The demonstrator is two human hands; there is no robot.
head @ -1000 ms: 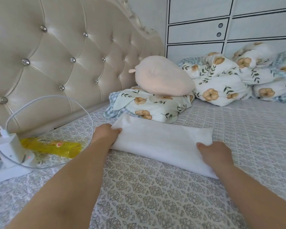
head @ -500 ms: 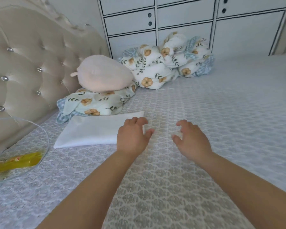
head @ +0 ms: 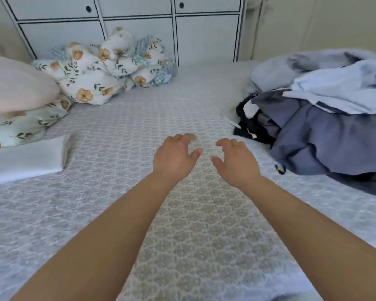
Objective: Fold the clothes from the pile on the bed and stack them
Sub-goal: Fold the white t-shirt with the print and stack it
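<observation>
Head view: both hands [head: 204, 157] seemingly empty

Patterned bed [head: 182, 213] bears folded cloth [head: 26, 159], clothes pile [head: 326, 118] (rumpled), bedding [head: 109, 68].

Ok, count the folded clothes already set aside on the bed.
1: a folded white garment at the bed's left edge, before the floral pillow. More may lie out of frame.

No readable text, labels, brands or numbers anywhere.
</observation>
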